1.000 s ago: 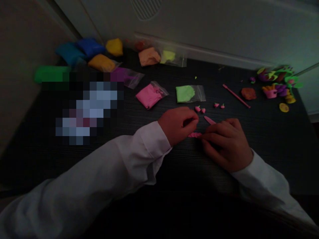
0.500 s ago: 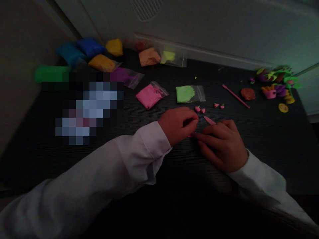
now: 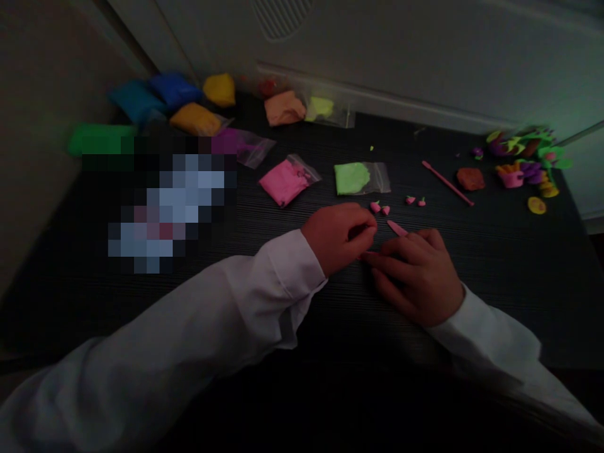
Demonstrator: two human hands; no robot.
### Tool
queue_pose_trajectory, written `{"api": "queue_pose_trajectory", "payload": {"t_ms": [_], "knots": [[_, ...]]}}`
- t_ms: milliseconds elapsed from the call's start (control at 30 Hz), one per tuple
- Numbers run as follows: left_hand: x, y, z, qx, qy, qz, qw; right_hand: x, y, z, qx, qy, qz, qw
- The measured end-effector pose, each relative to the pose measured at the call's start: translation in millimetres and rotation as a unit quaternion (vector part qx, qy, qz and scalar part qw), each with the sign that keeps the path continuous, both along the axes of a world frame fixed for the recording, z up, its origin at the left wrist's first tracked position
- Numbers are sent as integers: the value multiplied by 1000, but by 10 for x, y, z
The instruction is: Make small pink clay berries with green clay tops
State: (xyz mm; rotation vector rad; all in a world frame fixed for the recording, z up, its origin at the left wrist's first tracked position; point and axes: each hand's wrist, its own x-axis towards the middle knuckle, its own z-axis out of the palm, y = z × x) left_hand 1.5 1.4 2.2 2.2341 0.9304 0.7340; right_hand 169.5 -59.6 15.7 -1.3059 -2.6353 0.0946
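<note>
My left hand (image 3: 338, 238) is closed in a pinch above the dark table, thumb and index fingertips together; whatever lies between them is hidden. Just below those fingertips, a sliver of pink (image 3: 365, 256) shows at the fingertips of my right hand (image 3: 418, 274), which is curled with its fingers together. Its shape is too small and dark to tell. A pink pointed modelling tool (image 3: 397, 228) pokes out beyond my right knuckles, its other end covered by the hand. Small pink clay pieces with green tops (image 3: 375, 206) sit just past my fingers, with another pair (image 3: 410, 200) further right.
Behind my hands lie bags of pink clay (image 3: 283, 182) and light green clay (image 3: 352, 178). A long pink tool (image 3: 447, 183) and a reddish-brown lump (image 3: 470, 178) are at right, before colourful clay figures (image 3: 523, 157). Several clay packs (image 3: 174, 88) and a blurred-out patch (image 3: 174, 201) occupy the left.
My right hand has shifted very slightly left, its wrist turning a little. The left hand keeps its pinch. The whole view has moved by a small amount.
</note>
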Motion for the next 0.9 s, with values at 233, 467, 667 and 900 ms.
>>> {"api": "queue_pose_trajectory", "payload": {"t_ms": [233, 467, 667, 900], "knots": [[-2, -1, -1, -1, -2, 3, 1000, -10, -9, -10, 23, 5, 0, 1000], [7, -2, -5, -4, -3, 2, 1000, -30, -18, -15, 29, -17, 3, 999], [-1, 2, -10, -2, -5, 1, 1000, -38, -23, -33, 59, -17, 7, 998], [-2, 6, -12, 0, -7, 2, 1000, -31, -45, 4, 59, -4, -7, 998]]}}
